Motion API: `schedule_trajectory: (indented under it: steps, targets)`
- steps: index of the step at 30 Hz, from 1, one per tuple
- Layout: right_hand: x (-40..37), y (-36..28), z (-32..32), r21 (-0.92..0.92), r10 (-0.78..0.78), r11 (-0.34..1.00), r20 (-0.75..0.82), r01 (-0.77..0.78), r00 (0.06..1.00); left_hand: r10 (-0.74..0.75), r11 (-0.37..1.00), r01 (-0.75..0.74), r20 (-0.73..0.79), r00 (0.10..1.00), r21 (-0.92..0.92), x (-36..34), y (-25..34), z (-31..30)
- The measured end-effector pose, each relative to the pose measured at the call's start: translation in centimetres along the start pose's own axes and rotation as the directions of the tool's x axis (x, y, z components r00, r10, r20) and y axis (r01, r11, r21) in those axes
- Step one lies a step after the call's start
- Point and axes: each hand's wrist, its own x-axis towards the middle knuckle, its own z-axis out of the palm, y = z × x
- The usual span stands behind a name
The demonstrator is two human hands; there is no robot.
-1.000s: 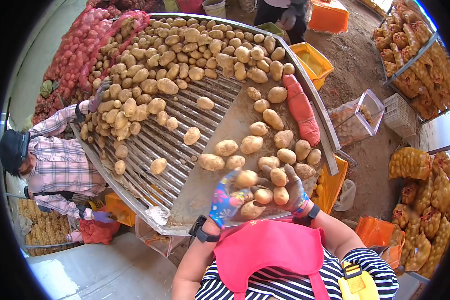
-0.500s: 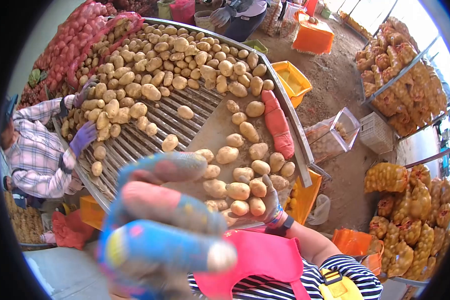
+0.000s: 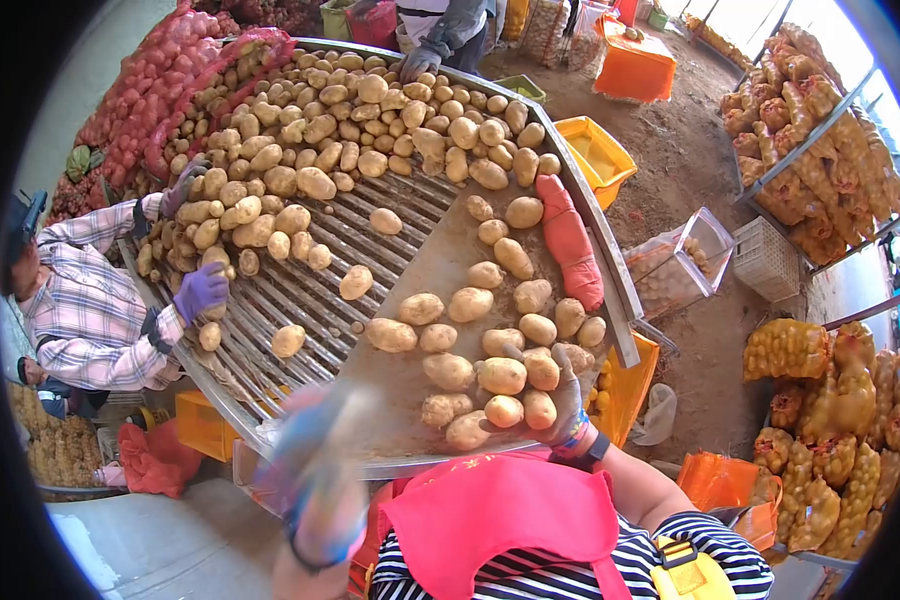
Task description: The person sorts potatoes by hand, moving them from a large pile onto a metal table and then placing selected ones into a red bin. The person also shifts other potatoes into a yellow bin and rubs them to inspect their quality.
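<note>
My left hand, in a colourful glove, is smeared by motion over the near edge of the sorting table; its fingers and anything in them cannot be made out. In a greyish glove, my right hand is curled around several potatoes at the near right of the table. More loose potatoes lie beside it on the flat board. A red wrapped bundle rests along the table's right edge.
A co-worker's purple-gloved hand touches potatoes at the left. Another person's grey-gloved hand is at the far edge. Slats cover the table's middle. A yellow crate and an orange chute stand to the right.
My left hand has moved down and away from the camera. The co-worker's purple glove has shifted onto a potato, and another person's grey glove has reached the far edge. One potato has moved nearer on the slats.
</note>
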Motion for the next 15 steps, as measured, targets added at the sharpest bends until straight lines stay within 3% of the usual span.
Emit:
schedule_trajectory:
  steps: [1,2,3,4,5,6,7,9,10,11,15]
  targets:
    - [0.1,0.2,0.2,-0.018,0.004,1.0,-0.023,-0.004,1.0,0.07,0.967,-0.029,-0.157,0.985,0.253,0.3,-0.6,-3.2]
    - [0.1,0.4,0.5,-0.036,0.012,0.999,-0.047,-0.013,0.999,0.208,0.779,0.032,-0.305,0.929,0.627,0.9,-1.7,-5.8]
    - [0.3,0.6,0.4,-0.078,0.034,0.996,-0.036,-0.036,0.999,0.335,0.484,0.248,-0.44,0.833,0.839,1.6,-2.9,-8.5]
    - [0.4,0.8,0.3,-0.12,0.056,0.991,-0.024,-0.058,0.998,0.289,0.564,0.246,-0.468,0.835,0.788,1.0,-3.8,-12.8]
    - [0.6,1.0,0.1,-0.163,0.078,0.983,-0.013,-0.079,0.997,0.008,0.888,0.183,-0.411,0.911,0.422,0.2,-4.2,-15.7]
    - [0.6,1.3,0.5,-0.205,0.142,0.969,-0.005,-0.14,0.99,-0.049,0.933,0.209,-0.475,0.878,0.291,0.4,-4.7,-15.0]
    - [0.2,1.6,1.4,-0.255,0.194,0.949,-0.001,-0.188,0.981,-0.122,0.96,0.234,-0.521,0.845,0.153,0.9,-5.3,-13.8]
    - [-0.9,1.9,3.4,-0.239,0.217,0.938,-0.159,-0.251,0.963,-0.077,0.934,0.239,-0.504,0.86,0.266,1.7,-5.9,-11.6]
    - [-0.8,1.8,2.8,-0.272,0.22,0.929,-0.136,-0.25,0.966,-0.166,0.969,0.237,-0.526,0.834,0.069,1.6,-5.6,-12.3]
    - [-0.7,1.6,2.6,-0.263,0.227,0.93,-0.142,-0.257,0.964,-0.117,0.964,0.224,-0.534,0.838,0.141,1.3,-5.7,-12.7]
    - [0.0,1.6,0.3,-0.394,0.24,0.874,-0.155,-0.283,0.958,-0.212,0.974,0.222,-0.51,0.834,-0.042,1.2,-5.5,-13.5]
